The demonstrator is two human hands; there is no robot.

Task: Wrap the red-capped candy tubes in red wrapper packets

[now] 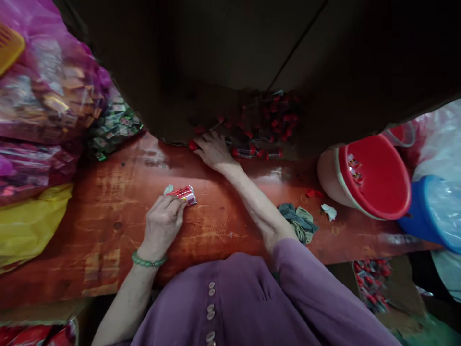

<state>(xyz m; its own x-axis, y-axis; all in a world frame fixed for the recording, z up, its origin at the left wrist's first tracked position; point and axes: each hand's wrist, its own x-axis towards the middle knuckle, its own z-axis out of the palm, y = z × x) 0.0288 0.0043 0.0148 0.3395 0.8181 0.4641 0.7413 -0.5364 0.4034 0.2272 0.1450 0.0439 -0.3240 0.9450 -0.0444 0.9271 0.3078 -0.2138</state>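
My left hand (162,221), with a green bead bracelet on the wrist, rests on the reddish wooden table (137,211). Its fingers pinch a small shiny red packet (188,194) that lies at the tabletop. Farther forward, my right hand (215,150) reaches to the mouth of a large dark cardboard box (223,53). Between its thumb and forefinger sits a red-capped small tube (193,145); its body is hidden. Clear tubes with red caps (275,120) lie in a heap inside the box, beyond and right of that hand.
Pink bags of packets (46,105) and a yellow bag (32,226) stand left. At right are a red tub (382,178) holding a few small packets, a blue bucket (432,206), a grey-green cloth (297,221) and a crumpled white scrap (328,211). Open cartons (43,312) sit below the table.
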